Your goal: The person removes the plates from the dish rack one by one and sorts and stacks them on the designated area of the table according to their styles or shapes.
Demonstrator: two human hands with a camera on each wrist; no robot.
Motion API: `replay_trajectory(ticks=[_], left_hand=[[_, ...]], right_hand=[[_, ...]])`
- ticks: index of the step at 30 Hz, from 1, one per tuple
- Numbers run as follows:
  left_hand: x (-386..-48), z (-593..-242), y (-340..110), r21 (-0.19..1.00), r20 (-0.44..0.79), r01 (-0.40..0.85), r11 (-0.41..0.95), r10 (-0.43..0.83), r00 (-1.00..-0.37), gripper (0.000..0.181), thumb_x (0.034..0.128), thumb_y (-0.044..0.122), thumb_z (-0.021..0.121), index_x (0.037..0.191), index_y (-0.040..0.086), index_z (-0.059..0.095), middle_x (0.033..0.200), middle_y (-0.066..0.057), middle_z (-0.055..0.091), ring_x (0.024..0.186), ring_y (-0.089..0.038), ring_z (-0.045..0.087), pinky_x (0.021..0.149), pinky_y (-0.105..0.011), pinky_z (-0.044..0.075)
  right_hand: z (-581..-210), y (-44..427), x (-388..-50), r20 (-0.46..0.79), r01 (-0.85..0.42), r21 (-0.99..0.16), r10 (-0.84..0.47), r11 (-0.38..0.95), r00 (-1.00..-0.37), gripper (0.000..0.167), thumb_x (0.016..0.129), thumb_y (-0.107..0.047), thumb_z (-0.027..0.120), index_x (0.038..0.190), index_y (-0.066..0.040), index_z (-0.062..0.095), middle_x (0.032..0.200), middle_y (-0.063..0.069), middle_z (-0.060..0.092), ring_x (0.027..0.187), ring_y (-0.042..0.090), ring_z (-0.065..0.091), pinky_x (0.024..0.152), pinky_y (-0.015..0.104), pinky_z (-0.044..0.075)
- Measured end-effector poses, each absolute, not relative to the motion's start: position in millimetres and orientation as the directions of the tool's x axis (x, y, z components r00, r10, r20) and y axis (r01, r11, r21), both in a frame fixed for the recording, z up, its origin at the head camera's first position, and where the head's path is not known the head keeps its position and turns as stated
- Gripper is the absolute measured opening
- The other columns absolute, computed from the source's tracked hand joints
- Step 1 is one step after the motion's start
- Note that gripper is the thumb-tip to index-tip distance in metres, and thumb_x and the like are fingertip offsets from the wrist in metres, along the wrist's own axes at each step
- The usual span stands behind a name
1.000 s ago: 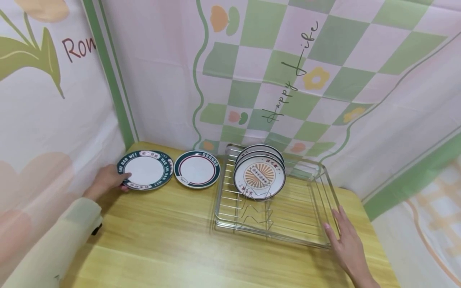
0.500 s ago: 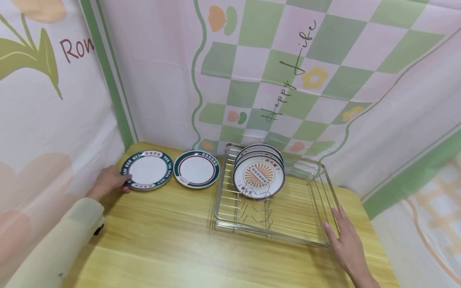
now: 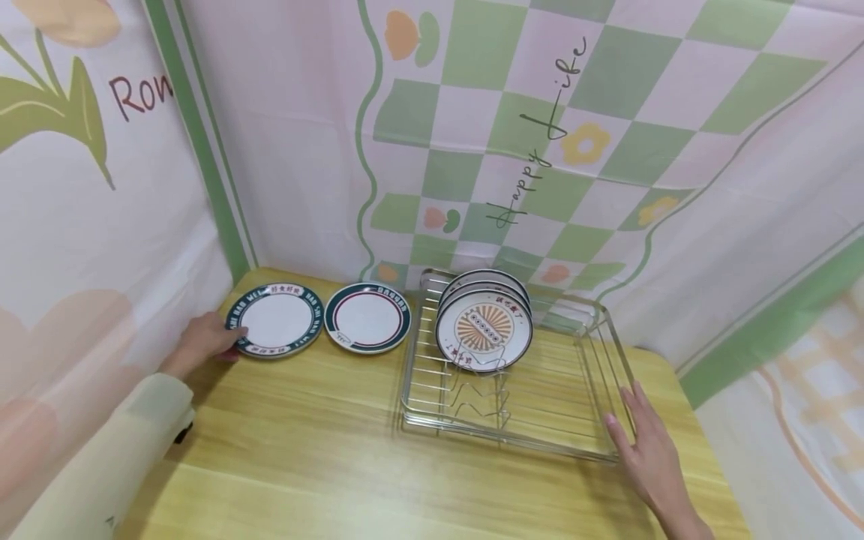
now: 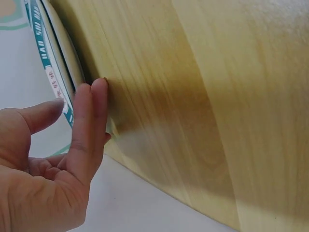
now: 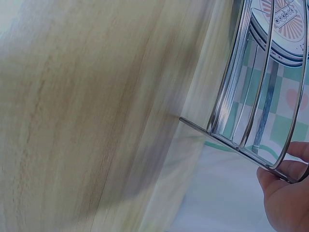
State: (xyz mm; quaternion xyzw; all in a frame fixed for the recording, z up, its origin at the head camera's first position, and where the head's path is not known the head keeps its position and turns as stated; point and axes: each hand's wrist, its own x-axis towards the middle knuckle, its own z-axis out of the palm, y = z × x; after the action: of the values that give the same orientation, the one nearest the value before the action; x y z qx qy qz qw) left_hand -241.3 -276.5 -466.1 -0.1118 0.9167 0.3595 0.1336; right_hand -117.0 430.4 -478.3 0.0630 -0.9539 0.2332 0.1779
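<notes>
Though the near edge of the worktop (image 3: pixel 324 450) is cut off, my right hand (image 3: pixel 653 465) shows gripping the end of the wire rack (image 3: pixel 505 433), some fingers hard to make out. Rear plates (image 3: pixel 484 277) mostly hide behind a sunburst plate (image 3: pixel 484 330). At the worktop's back left corner, my left hand (image 3: pixel 205 343) pinches the lettered plate (image 3: pixel 277 320), white-centred and banded dark green, covering some capitals.

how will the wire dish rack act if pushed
Likely stiff: the wire dish rack looks metal. It would probably slide rather than tip, sitting low and wide on the table. The plates tilted in it might rattle.
</notes>
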Motion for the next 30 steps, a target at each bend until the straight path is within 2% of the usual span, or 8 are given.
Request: replay_trajectory(ticks=[8, 14, 16, 19, 21, 23, 26, 30], left_hand=[[-243.1, -462.6, -279.1, 0.555, -0.302, -0.254, 0.792, -0.093, -0.949, 0.045, 0.1061, 0.028, 0.059, 0.102, -0.017, 0.060, 0.076, -0.017, 0.067, 0.068, -0.024, 0.065, 0.069, -0.037, 0.053], [-243.2, -458.1, -275.2, 0.523, -0.243, -0.186, 0.832, -0.063, -0.968, 0.046, 0.1061, 0.036, 0.059, 0.090, -0.007, 0.060, 0.072, -0.014, 0.061, 0.066, -0.025, 0.059, 0.062, -0.035, 0.049], [-243.6, -453.7, -271.3, 0.517, -0.205, -0.157, 0.841, -0.057, -0.977, 0.051, 0.1049, 0.038, 0.062, 0.097, -0.012, 0.059, 0.077, -0.017, 0.061, 0.070, -0.028, 0.059, 0.062, -0.036, 0.050], [-245.7, -445.3, -262.7, 0.485, -0.149, -0.109, 0.868, -0.041, -0.988, 0.069, 0.1027, 0.045, 0.065, 0.123, -0.020, 0.055, 0.098, -0.032, 0.065, 0.084, -0.040, 0.065, 0.068, -0.045, 0.055], [-247.5, -438.4, -254.1, 0.461, -0.112, -0.087, 0.883, -0.039, -0.993, 0.078, 0.1016, 0.049, 0.066, 0.138, -0.018, 0.049, 0.114, -0.038, 0.064, 0.097, -0.049, 0.066, 0.074, -0.054, 0.056], [-249.2, -430.1, -243.1, 0.443, -0.083, -0.071, 0.894, -0.038, -0.996, 0.081, 0.1007, 0.052, 0.066, 0.147, -0.012, 0.047, 0.130, -0.039, 0.061, 0.110, -0.054, 0.063, 0.082, -0.063, 0.054], [-251.2, -415.8, -222.4, 0.429, -0.024, -0.029, 0.903, -0.021, -0.999, 0.077, 0.0999, 0.052, 0.067, 0.148, -0.005, 0.051, 0.142, -0.034, 0.056, 0.125, -0.056, 0.056, 0.093, -0.072, 0.048], [-253.4, -394.7, -192.9, 0.387, 0.065, 0.079, 0.919, 0.058, -0.996, 0.069, 0.0997, 0.046, 0.071, 0.147, -0.002, 0.055, 0.148, -0.031, 0.054, 0.132, -0.053, 0.053, 0.103, -0.070, 0.046]], right_hand=[[-480.3, 430.2, -117.8, 0.369, -0.201, -0.424, -0.034, 0.883, -0.929, 0.060, 0.109, -0.025, 0.054, 0.158, 0.007, 0.038, 0.173, 0.025, 0.018, 0.145, 0.064, 0.030, 0.112, 0.081, 0.023], [-480.9, 431.0, -117.3, 0.362, -0.193, -0.427, -0.028, 0.883, -0.932, 0.061, 0.110, -0.026, 0.054, 0.159, 0.005, 0.037, 0.173, 0.023, 0.017, 0.145, 0.064, 0.029, 0.110, 0.082, 0.023], [-480.8, 431.4, -117.1, 0.362, -0.192, -0.427, -0.028, 0.884, -0.932, 0.061, 0.110, -0.026, 0.054, 0.159, 0.005, 0.037, 0.173, 0.022, 0.017, 0.145, 0.064, 0.029, 0.110, 0.082, 0.023], [-480.5, 431.8, -116.8, 0.361, -0.191, -0.424, -0.028, 0.885, -0.932, 0.061, 0.110, -0.026, 0.054, 0.159, 0.005, 0.036, 0.174, 0.022, 0.017, 0.145, 0.064, 0.029, 0.110, 0.082, 0.023], [-480.1, 431.7, -116.7, 0.362, -0.191, -0.423, -0.029, 0.886, -0.932, 0.061, 0.110, -0.026, 0.054, 0.159, 0.005, 0.036, 0.174, 0.022, 0.017, 0.145, 0.064, 0.029, 0.110, 0.082, 0.024], [-479.8, 431.6, -116.9, 0.364, -0.193, -0.421, -0.030, 0.886, -0.931, 0.061, 0.110, -0.026, 0.054, 0.159, 0.005, 0.036, 0.174, 0.023, 0.017, 0.145, 0.064, 0.029, 0.109, 0.082, 0.024], [-479.8, 431.4, -117.4, 0.367, -0.195, -0.420, -0.031, 0.886, -0.930, 0.061, 0.110, -0.026, 0.054, 0.159, 0.005, 0.037, 0.173, 0.023, 0.017, 0.145, 0.064, 0.030, 0.109, 0.082, 0.025], [-480.7, 431.6, -117.9, 0.365, -0.194, -0.421, -0.030, 0.886, -0.930, 0.061, 0.110, -0.026, 0.055, 0.160, 0.004, 0.036, 0.173, 0.023, 0.017, 0.145, 0.064, 0.030, 0.109, 0.082, 0.025]])
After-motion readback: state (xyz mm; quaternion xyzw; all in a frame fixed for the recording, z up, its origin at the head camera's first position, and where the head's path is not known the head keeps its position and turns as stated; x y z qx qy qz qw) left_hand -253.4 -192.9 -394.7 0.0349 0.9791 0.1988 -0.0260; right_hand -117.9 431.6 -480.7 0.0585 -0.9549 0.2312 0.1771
